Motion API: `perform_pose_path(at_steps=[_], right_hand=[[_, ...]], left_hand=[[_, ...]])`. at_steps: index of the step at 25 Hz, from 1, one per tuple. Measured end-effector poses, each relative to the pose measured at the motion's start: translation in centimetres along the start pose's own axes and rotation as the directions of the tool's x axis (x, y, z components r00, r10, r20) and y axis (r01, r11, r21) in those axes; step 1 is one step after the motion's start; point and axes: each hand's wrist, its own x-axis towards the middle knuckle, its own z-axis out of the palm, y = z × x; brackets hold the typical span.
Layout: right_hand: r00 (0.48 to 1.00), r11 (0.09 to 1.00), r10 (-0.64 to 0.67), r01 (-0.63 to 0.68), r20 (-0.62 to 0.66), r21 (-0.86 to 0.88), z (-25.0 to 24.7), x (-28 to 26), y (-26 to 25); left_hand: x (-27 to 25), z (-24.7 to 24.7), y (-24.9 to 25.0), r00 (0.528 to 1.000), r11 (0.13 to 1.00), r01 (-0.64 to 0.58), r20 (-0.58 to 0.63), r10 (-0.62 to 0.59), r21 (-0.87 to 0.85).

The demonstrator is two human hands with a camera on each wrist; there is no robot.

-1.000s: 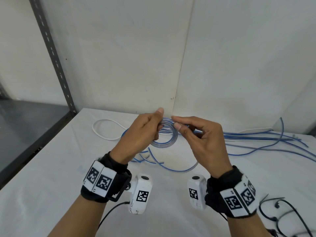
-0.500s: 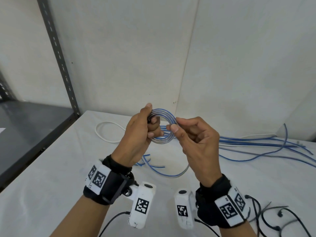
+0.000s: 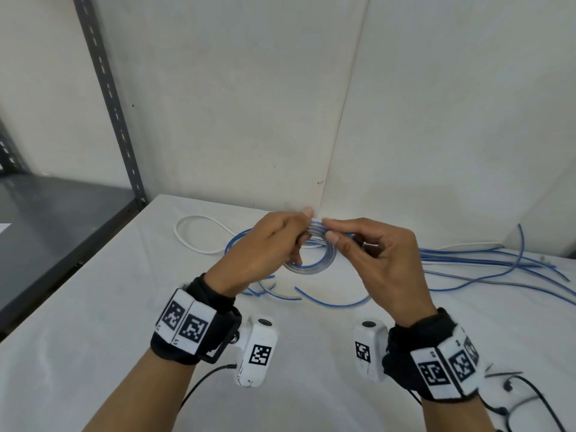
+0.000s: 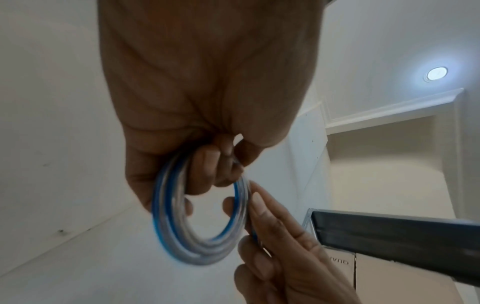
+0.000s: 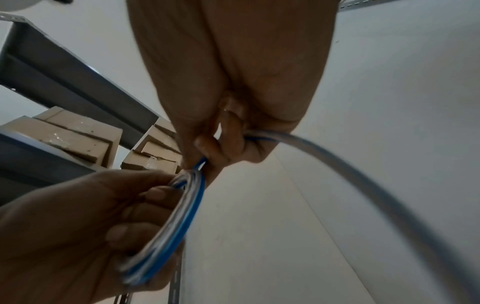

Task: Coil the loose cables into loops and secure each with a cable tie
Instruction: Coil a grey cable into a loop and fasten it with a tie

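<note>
While most blue cables [image 3: 486, 260] lie loose across the table [image 3: 93, 322], only one is being wound, so the task looks early. Left hand [image 3: 265, 247] grips the coil [image 3: 314, 263], held above the table, fingers curled through its turns. Right hand [image 3: 377, 263] pinches the cable's free run beside the coil, feeding another turn. White cable [image 3: 199, 235] uncoiled at back. No tie on the coil; thin black strips [image 3: 505, 374], maybe ties, lie far right.

The left hand [image 3: 265, 244] hides the near side of the coil [image 3: 314, 266], blurred below its fingers [image 4: 213, 164] in the left wrist view.
</note>
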Motion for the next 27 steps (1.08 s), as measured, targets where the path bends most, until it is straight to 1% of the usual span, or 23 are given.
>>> perform_pose_path(at_steps=[2, 3, 4, 6, 8, 12, 14, 16, 17, 18, 19, 21, 22, 23, 24, 27], right_hand=[[0.99, 0.999, 0.01, -0.004, -0.144, 0.039, 0.0, 0.1, -0.1], [0.982, 0.998, 0.029, -0.017, -0.189, 0.065, 0.2, 0.2, -0.1], [0.977, 0.992, 0.064, -0.041, -0.202, 0.117, 0.6, 0.2, -0.1], [0.973, 0.958, 0.15, -0.099, -0.176, 0.267, 1.6, 0.1, -0.4], [0.965, 0.916, 0.205, -0.132, -0.16, 0.379, 2.7, -0.1, -0.6], [0.945, 0.868, 0.257, -0.133, -0.204, 0.478, 4.4, -0.5, -0.9], [0.939, 0.87, 0.26, -0.128, -0.224, 0.476, 4.4, -0.5, -0.7], [0.948, 0.887, 0.234, -0.117, -0.216, 0.447, 3.6, -0.2, -0.5], [0.96, 0.899, 0.213, -0.118, -0.183, 0.422, 2.8, -0.1, -0.3], [0.975, 0.917, 0.186, -0.128, -0.12, 0.377, 1.9, 0.0, -0.2], [0.987, 0.94, 0.16, -0.143, -0.032, 0.311, 1.1, 0.0, -0.2], [0.981, 0.973, 0.136, -0.16, 0.141, 0.168, 0.0, -0.1, -0.4], [0.973, 0.979, 0.133, -0.159, 0.186, 0.127, -0.3, -0.3, -0.4], [0.972, 0.984, 0.124, -0.147, 0.199, 0.105, -0.5, -0.3, -0.5], [0.975, 0.988, 0.108, -0.127, 0.195, 0.09, -0.6, -0.3, -0.5], [0.989, 0.995, 0.062, -0.072, 0.137, 0.068, -0.6, -0.1, -0.6]], left_hand=[[0.3, -0.4, 0.0, 0.996, 0.984, -0.072, -0.058, 0.063, -0.163], [0.4, -0.5, 0.0, 0.993, 0.963, -0.111, -0.073, 0.096, -0.247], [0.4, -0.5, -0.1, 0.988, 0.936, -0.145, -0.094, 0.12, -0.32], [0.7, -0.4, -0.3, 0.979, 0.887, -0.189, -0.149, 0.138, -0.422], [0.9, -0.1, -0.6, 0.97, 0.862, -0.219, -0.198, 0.141, -0.457], [0.9, 0.7, -0.5, 0.961, 0.81, -0.24, -0.248, 0.121, -0.534], [0.9, 1.1, -0.2, 0.968, 0.802, -0.215, -0.232, 0.098, -0.558], [0.7, 0.5, -0.3, 0.984, 0.857, -0.166, -0.14, 0.11, -0.488], [0.6, -0.2, -0.5, 0.988, 0.904, -0.157, -0.062, 0.144, -0.397], [0.3, -1.0, -0.6, 0.983, 0.947, -0.162, 0.035, 0.178, -0.276], [-0.1, -1.5, -0.7, 0.972, 0.972, -0.166, 0.137, 0.189, -0.163], [-0.6, -2.1, -0.8, 0.945, 0.99, -0.142, 0.295, 0.142, -0.023], [-0.7, -2.1, -0.9, 0.934, 0.992, -0.128, 0.34, 0.115, 0.014], [-0.6, -2.1, -1.0, 0.928, 0.99, -0.136, 0.355, 0.112, 0.043], [-0.5, -2.0, -1.0, 0.932, 0.985, -0.159, 0.34, 0.127, 0.067], [-0.3, -1.3, -1.0, 0.949, 0.971, -0.227, 0.24, 0.205, 0.069]])
